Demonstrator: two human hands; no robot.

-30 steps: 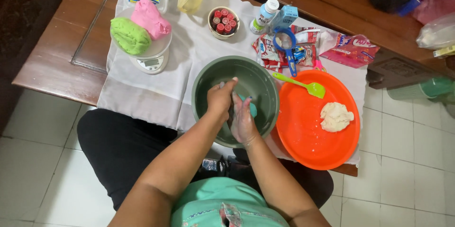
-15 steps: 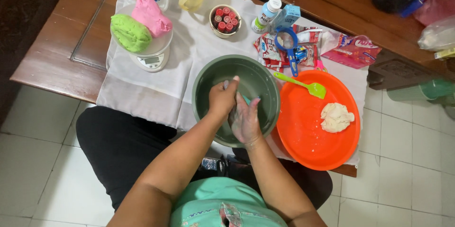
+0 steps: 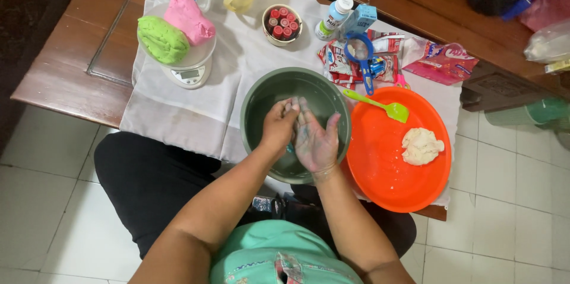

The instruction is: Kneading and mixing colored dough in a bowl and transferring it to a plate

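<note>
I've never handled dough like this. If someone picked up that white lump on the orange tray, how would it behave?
The white lump looks soft and ragged-edged, so it would probably sag and dent under fingers rather than stay stiff. Lying flattish on the orange tray, it seems unlikely to roll. It may be sticky.

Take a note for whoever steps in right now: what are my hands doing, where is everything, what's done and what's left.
Left hand and right hand: pressed together over the green bowl, working a small teal lump that barely shows between the palms; the right fingers carry teal smears.
Placed: green dough and pink dough on the scale; white dough in the orange basin, with a green spatula on its rim.
Done: green and pink lumps coloured.
Left: teal lump in hand, white dough uncoloured.
</note>
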